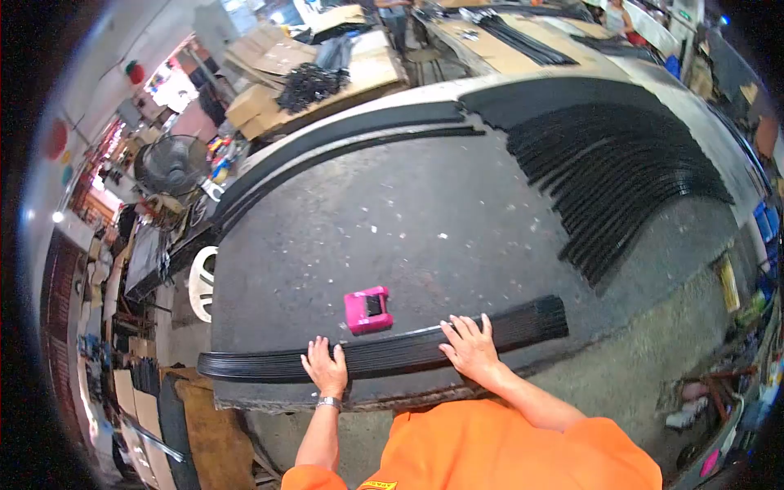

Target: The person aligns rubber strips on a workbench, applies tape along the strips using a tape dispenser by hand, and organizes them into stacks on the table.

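A long bundle of thin black strips (400, 355) lies along the near edge of the dark worktable (392, 229). My left hand (326, 369) rests on its left half, fingers spread and pointing away from me. Further right, my right hand (471, 349) presses flat on top of the same bundle, its fingers apart. Neither hand wraps round the strips. Just beyond the bundle, between my hands, sits a pink box-like object (367, 310) with a black patch; its kind is unclear.
A large fanned pile of black strips (612, 163) covers the table's right side. More long black strips (343, 139) run along the far edge. A white chair (202, 284) and a fan (171, 163) stand left. Cardboard (261, 61) lies on another table behind, with people near the back.
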Tool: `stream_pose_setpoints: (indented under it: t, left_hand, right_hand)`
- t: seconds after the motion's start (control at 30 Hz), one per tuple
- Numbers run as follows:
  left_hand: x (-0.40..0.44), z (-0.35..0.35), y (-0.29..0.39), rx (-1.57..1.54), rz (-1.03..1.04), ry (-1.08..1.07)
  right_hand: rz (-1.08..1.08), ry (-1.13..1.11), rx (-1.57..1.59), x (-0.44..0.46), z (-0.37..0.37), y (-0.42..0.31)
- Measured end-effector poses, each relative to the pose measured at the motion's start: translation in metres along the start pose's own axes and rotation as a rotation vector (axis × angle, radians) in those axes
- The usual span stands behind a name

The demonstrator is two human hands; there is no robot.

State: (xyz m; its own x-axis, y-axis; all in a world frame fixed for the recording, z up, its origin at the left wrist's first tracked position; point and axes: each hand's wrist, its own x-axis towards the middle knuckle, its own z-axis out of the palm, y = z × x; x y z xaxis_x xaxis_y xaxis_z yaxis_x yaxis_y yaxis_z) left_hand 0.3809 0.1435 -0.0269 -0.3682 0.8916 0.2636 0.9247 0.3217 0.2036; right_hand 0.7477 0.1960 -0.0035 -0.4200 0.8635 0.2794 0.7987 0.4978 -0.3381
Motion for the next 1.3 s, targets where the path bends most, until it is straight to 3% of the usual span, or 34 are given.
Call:
stream_pose_setpoints:
  t: [0.23, 0.3, 0.43, 0.57, 0.73, 0.87, 1.3]
  left_hand:
    - [0.001, -0.002, -0.010, -0.069, 0.041, -0.020]
    - [0.000, -0.007, -0.017, -0.155, 0.061, -0.110]
    - [-0.005, -0.041, -0.036, -0.436, 0.274, -0.170]
    - [-0.009, -0.041, -0.070, -0.405, 0.490, -0.294]
    - [0.005, -0.046, -0.070, -0.366, 0.603, -0.182]
    - [0.023, -0.046, -0.074, -0.423, 0.703, -0.211]
    - [0.091, -0.079, -0.089, -0.451, 0.516, -0.770]
  right_hand:
    - [0.024, -0.023, -0.071, -0.002, 0.007, -0.008]
    - [0.160, -0.023, -0.118, -0.004, 0.004, -0.022]
    - [0.225, -0.003, -0.088, -0.016, -0.001, -0.052]
    - [0.233, -0.089, -0.163, -0.021, -0.002, -0.074]
    - [0.189, -0.168, -0.232, 0.004, -0.016, -0.075]
    - [0.138, -0.164, -0.271, 0.004, -0.016, -0.075]
    - [0.269, -0.143, -0.294, 0.014, -0.033, -0.077]
